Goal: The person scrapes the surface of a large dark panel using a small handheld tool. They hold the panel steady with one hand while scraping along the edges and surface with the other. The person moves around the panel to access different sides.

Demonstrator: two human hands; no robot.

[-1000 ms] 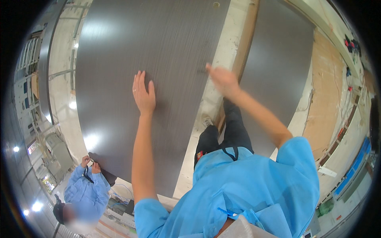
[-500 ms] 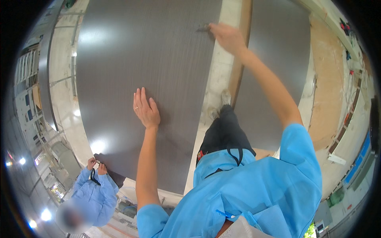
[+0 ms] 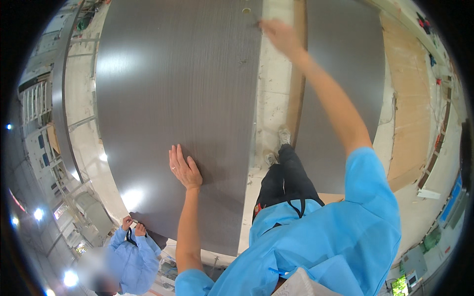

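My left hand [image 3: 185, 169] rests open on a large dark grey-brown panel [image 3: 148, 98] with fine grain, its fingers stretched out. Out at the panel's right edge, my right hand [image 3: 282, 37] is closed, smeared by motion. Something small and dark [image 3: 257, 23] shows at its fingertips, but its kind cannot be made out. Just left of it, a small round pale hole or spot [image 3: 246, 10] marks the panel. Closer to me along that edge lies a little patch of crumbs or shavings [image 3: 242, 61].
A second dark panel [image 3: 340, 98] lies to the right, across a narrow pale gap where my shoes stand. Brown boards [image 3: 405, 108] lie beyond it. At the lower left a co-worker in light blue [image 3: 133, 261] holds something small at the panel's corner.
My view has shifted, so most things sit lower in the picture. My right hand has moved farther along the panel's edge, and the round spot and the crumbs have come into sight.
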